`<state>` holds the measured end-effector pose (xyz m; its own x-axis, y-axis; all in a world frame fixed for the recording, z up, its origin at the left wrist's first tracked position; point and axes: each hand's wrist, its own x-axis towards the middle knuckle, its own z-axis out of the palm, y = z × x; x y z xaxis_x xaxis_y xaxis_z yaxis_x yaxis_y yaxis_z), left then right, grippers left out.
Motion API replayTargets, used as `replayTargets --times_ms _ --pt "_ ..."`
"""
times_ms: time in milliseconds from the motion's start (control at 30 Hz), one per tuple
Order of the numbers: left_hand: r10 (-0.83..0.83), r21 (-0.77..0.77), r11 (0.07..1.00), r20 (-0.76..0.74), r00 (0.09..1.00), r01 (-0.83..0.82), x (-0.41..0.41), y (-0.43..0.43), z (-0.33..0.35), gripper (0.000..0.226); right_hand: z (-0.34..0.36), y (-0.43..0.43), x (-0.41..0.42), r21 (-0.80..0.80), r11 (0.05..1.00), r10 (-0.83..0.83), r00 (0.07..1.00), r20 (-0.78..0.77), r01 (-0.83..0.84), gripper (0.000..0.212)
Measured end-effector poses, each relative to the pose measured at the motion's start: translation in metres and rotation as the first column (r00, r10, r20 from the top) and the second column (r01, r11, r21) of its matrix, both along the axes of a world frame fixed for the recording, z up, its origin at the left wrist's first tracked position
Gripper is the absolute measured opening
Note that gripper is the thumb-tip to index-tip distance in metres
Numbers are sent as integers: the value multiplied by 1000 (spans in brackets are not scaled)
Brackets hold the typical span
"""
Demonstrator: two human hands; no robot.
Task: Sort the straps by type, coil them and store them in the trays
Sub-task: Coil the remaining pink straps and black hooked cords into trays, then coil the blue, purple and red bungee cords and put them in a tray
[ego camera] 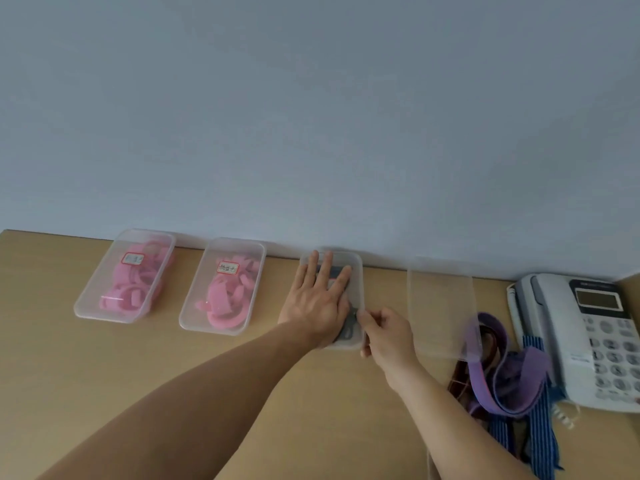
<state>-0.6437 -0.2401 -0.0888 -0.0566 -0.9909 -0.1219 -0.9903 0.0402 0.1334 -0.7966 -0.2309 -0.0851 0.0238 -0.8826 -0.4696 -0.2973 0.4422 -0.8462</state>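
Now, tray under left hand (flat), right hand pinching edge

Place: an office desk, it seems
Phone: corded desk telephone — right of the right hand
Surface: wood-look desktop against a plain wall

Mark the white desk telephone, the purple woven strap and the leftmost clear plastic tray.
white desk telephone (609, 355): head view, keypad.
purple woven strap (530, 372): head view, right fold.
leftmost clear plastic tray (98, 278): head view, left edge.

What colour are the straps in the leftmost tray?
Pink; the straps show best in the head view.
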Motion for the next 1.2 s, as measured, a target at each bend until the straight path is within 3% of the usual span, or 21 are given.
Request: replayTargets --times_ms 133,267,367,500,567,633,800,1000,1100,1200 --pt "7 -8 1000 17 1000 -6 0 0 -1 72 4 3 0 12 1000 -15 1000 26 14 18" --pt "8 -9 1000 21 1000 -7 -1 -1 -1 70 -5 29 -10 116 992 -81 976 201 59 8" --pt "13 -23 1000 3 1000 -13 -1 1 2 69 -8 32 -10 102 990 -118 972 205 99 8" --pt "41 -141 988 -147 988 -62 -1 5 10 64 -6 36 -5 94 989 -134 970 200 117 7" --pt "11 -199 980 -84 996 -28 -3 9 14 58 -5 37 -4 82 988 -141 973 182 128 7" --pt "-6 -154 988 20 1000 9 -7 14 17 67 -3 37 -2 69 987 -153 975 163 143 8" --pt "54 12 999 -56 997 -53 -17 25 1 75 1 40 0 64 990 -135 978 156 126 14" --pt "49 17 999 -21 999 -48 -14 22 -1 77 7 26 -5 42 996 79 997 -13 -78 17" --pt "40 59 997 -8 999 -39 -15 20 1 73 19 25 -14 -8 960 271 934 -234 -280 17" --pt "30 136 990 22 999 -32 -12 13 15 68 40 28 -31 -158 902 306 853 -422 -402 13"
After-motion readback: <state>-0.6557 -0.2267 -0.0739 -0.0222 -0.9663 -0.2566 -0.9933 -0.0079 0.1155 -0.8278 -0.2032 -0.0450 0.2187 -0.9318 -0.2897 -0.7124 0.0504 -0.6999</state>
